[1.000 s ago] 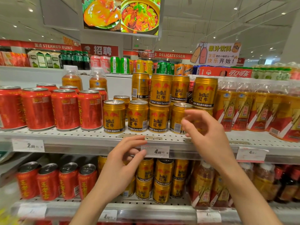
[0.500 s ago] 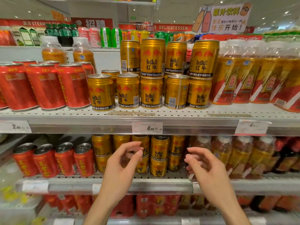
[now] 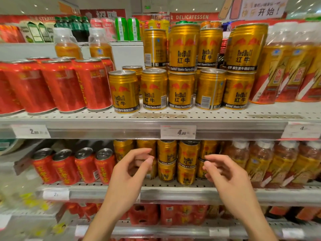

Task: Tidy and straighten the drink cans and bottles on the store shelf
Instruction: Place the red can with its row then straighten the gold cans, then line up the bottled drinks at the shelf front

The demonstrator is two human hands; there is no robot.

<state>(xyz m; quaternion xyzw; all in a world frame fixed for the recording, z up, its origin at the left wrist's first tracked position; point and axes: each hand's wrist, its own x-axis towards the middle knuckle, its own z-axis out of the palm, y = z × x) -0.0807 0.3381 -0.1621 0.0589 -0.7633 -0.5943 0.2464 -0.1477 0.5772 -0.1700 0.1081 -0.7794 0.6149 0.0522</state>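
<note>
Both my hands are up with nothing in them, fingers loosely curled: left hand, right hand. The stacked gold cans on the lower shelf sit right between and just behind them, untouched.

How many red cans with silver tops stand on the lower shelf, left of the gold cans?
4, in one row: far-left red can, second red can, third red can, fourth red can beside the gold cans. More may be hidden behind.
</note>
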